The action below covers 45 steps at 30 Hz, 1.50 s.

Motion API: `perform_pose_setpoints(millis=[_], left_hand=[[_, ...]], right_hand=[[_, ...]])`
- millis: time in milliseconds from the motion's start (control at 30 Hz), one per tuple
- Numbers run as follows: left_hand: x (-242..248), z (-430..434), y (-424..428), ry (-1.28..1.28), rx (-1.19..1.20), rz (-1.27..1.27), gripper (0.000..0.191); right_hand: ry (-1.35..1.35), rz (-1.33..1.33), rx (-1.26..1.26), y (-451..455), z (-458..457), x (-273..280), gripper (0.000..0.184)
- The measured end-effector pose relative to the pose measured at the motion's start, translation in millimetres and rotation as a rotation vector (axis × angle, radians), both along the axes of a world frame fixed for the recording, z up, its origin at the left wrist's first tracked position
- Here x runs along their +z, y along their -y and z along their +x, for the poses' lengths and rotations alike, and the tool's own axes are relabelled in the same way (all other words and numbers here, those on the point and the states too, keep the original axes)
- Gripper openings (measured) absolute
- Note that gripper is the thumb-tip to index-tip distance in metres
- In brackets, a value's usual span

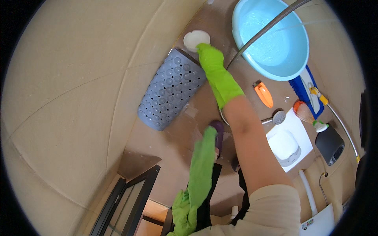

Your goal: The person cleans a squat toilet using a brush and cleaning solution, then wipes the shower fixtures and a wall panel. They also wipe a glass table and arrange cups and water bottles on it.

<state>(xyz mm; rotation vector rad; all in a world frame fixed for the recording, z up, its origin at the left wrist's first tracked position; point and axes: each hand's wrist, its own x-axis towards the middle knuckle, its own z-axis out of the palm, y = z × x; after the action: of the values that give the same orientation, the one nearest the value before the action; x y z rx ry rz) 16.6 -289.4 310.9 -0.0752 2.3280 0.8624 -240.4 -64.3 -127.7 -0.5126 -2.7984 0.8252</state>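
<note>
In a lime-green rubber glove, my right hand reaches out to the near rim of a small white round dish on the brown floor; its fingertips are partly hidden, so whether they grip the rim cannot be told. Lower down, my left hand, gloved in the same green, is closed on a long green cloth that stands up from it over the floor. A rolled grey-blue rubber bath mat with round suckers stands on the floor left of my right hand.
At upper right is a light-blue basin of water, crossed by a metal shower hose. An orange-handled brush, blue mop head, shower head, white floor plate and dark bin are at right. A black-framed door stands lower left.
</note>
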Motion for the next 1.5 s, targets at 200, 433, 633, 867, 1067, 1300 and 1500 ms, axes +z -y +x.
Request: perform_pose_setpoints(millis=[200,433,633,867,1067,1300,1500], left_hand=[[-16,34,0,-0.014,-0.127,-0.018,0.032],[11,26,-29,-0.174,-0.43,0.077,0.037],[121,46,-107,-0.352,-1.055,0.475,0.028],[214,142,-201,-0.272,-1.198,0.759,0.046],[244,271,-267,0.012,-1.032,0.86,0.042],[223,352,-303,0.89,-1.27,0.237,0.033],[244,429,-299,1.499,-1.569,-0.359,0.049]], right_hand=[[0.413,-1.407,-0.256,-4,152,135,0.022],[0.551,-1.754,-0.767,-28,345,353,0.017],[0.456,-1.298,-0.763,-34,445,520,0.016],[-0.244,-1.547,-0.999,11,546,616,0.019],[-0.394,-1.467,-1.303,13,648,687,0.015],[-0.73,-1.443,-1.714,65,697,734,0.013],[-1.159,-1.323,-1.928,135,710,773,0.018]])
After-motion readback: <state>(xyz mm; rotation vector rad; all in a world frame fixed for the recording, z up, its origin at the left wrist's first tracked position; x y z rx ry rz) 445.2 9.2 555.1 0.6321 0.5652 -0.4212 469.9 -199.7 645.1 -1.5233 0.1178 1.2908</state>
